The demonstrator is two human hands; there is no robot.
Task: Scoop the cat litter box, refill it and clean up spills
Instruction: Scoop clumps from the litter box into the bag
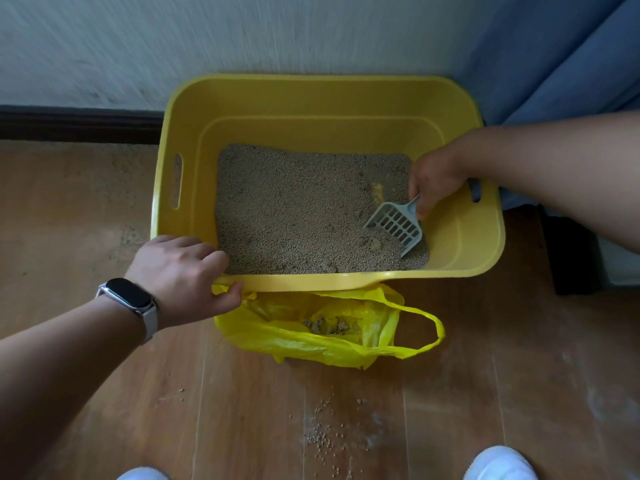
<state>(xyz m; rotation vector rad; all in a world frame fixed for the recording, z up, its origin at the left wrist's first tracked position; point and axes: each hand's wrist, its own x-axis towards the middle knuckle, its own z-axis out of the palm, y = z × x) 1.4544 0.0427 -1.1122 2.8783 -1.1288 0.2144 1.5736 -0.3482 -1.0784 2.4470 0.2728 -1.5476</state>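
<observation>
View from above, looking down at a yellow plastic litter box (479, 244) that sits on a wooden floor (519, 375), its far side against a pale wall (242, 36). A dark skirting board (69, 124) runs along the base of the wall on the left, and blue cloth (554, 57) hangs at the upper right.

The box holds a layer of tan, grainy litter (294, 209), with a few lumps (375, 244) near the front right.

The right hand (436, 181) reaches in from the right, its fingers curled round the handle of a grey slotted scoop (396, 226). The scoop's front edge rests in the litter at the near right corner of the box.

The left hand (183, 271), with a dark watch (130, 296) on its wrist, grips the near left corner of the box: fingers curl over the rim, and the thumb lies under it. Whether the thumb also pinches the bag's edge cannot be told.

A yellow plastic bag (311, 341) lies open on the floor, touching the front of the box, one handle looping out to the right. Clumps of litter (329, 325) lie inside it.

Loose spilled grains (322, 431) are scattered on the floor nearer the person. The toes of two white shoes (498, 464) show at the bottom edge.
</observation>
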